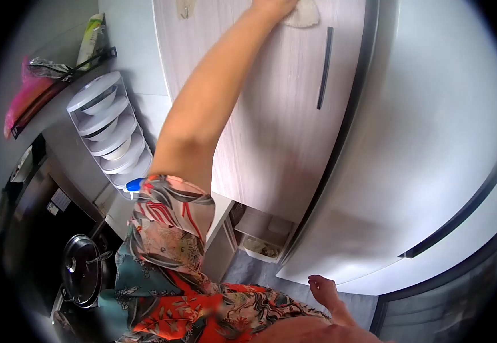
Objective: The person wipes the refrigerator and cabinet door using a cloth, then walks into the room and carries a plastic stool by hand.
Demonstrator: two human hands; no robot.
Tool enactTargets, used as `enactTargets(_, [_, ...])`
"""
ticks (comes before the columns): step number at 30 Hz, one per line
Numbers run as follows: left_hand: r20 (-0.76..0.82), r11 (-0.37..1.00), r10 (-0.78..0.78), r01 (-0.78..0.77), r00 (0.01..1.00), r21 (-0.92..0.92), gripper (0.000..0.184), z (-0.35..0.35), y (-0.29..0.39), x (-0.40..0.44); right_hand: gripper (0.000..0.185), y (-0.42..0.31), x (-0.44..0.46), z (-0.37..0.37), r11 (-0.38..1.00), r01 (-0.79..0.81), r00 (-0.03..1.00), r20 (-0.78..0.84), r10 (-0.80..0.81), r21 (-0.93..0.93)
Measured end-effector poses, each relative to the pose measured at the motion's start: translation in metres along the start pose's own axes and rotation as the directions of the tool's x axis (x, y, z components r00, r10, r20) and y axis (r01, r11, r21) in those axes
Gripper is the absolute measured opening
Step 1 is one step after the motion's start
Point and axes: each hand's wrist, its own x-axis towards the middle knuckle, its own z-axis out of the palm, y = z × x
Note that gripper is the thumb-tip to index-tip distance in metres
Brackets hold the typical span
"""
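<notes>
Cloth (304, 15): at the top edge of the frame, right of centre, against the upper part of a pale wood-grain door (271, 126). My left hand (273, 6) has hold of it; the frame's edge cuts the hand off, so the exact set of the fingers cannot be fairly confirmed. My left arm runs bare from the middle left of the frame up to the cloth, below it a patterned sleeve (171, 223).

On the door, a dark upright handle (325, 68) stands to the right of the cloth; a small hook (185, 10) is at the top left.

My right hand (324, 290) is at the lower right of centre, well apart from the cloth, fingers part-bent; whether it is closed on anything I cannot tell.

Right side of frame: a large white fridge (431, 126). Lower centre: a white tub (261, 250) with contents too small to identify. Left: a tiered rack (97, 91) bearing bowls. Lower left: a dark pan with a glass lid (83, 268). Upper left: a wall shelf holding a pink bag (24, 100) and a green-and-white packet (91, 41).
</notes>
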Motion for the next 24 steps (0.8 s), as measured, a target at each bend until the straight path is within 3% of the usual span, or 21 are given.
enactTargets(2, [0.122, 0.997, -0.067, 0.063, 0.99, 0.038, 0.016, 0.002, -0.002, -0.026, 0.019, 0.0, 0.001, -0.001, 1.0, -0.023, 1.0, 0.015, 0.023, -0.018])
enactTargets(3, [-0.129, 0.986, 0.118, -0.132, 0.985, -0.102, 0.024, -0.014, 0.017, -0.058, 0.02, 0.003, 0.002, -0.001, 0.999, -0.03, 0.999, 0.021, 0.031, -0.028])
enactTargets(5, [0.103, 0.946, 0.157, -0.119, 0.982, -0.303, 0.039, -0.028, 0.034, -0.165, 0.02, 0.017, 0.002, 0.006, 1.0, -0.019, 1.0, 0.005, 0.019, -0.024])
enactTargets(6, [0.017, 0.926, 0.242, -0.226, 0.97, -0.302, 0.025, -0.043, 0.05, -0.2, 0.02, 0.019, -0.001, 0.006, 0.999, -0.041, 0.999, 0.004, 0.041, -0.012])
enactTargets(9, [0.298, 0.944, 0.215, -0.119, 0.93, -0.308, 0.012, -0.047, 0.036, -0.2, 0.02, 0.034, 0.0, 0.01, 0.996, -0.077, 0.997, 0.025, 0.078, -0.037])
enactTargets(10, [0.28, 0.979, 0.185, -0.152, 0.942, -0.134, 0.007, -0.041, 0.023, -0.163, 0.02, 0.032, 0.004, 0.01, 0.996, -0.076, 0.996, 0.038, 0.078, -0.055])
enactTargets(12, [-0.059, 0.986, 0.167, -0.166, 0.984, 0.029, 0.01, -0.014, -0.005, -0.065, 0.019, 0.04, 0.019, 0.016, 0.998, -0.066, 0.998, 0.01, 0.066, -0.021])
enactTargets(15, [-0.317, 0.98, 0.19, -0.161, 0.929, 0.115, 0.027, 0.006, -0.012, 0.057, 0.019, 0.02, 0.035, 0.012, 1.0, -0.009, 0.999, -0.039, 0.01, 0.024])
enactTargets(18, [-0.364, 0.962, 0.27, -0.229, 0.892, 0.152, 0.032, 0.018, -0.015, 0.07, 0.019, 0.013, 0.043, 0.021, 0.997, 0.003, 0.999, -0.038, 0.0, 0.072])
enactTargets(21, [0.052, 0.957, 0.289, -0.289, 0.956, 0.002, 0.026, 0.0, 0.001, -0.01, 0.02, 0.01, 0.044, 0.027, 0.999, -0.012, 1.0, -0.011, 0.012, 0.052])
enactTargets(22, [0.025, 0.939, 0.33, -0.325, 0.944, -0.116, 0.024, -0.005, 0.008, -0.043, 0.02, 0.01, 0.043, 0.028, 1.0, -0.014, 1.0, 0.009, 0.014, 0.024])
enactTargets(24, [0.163, 0.925, 0.351, -0.315, 0.922, -0.21, 0.026, -0.018, 0.018, -0.062, 0.02, 0.013, 0.042, 0.028, 0.999, -0.016, 0.999, 0.031, 0.017, -0.037])
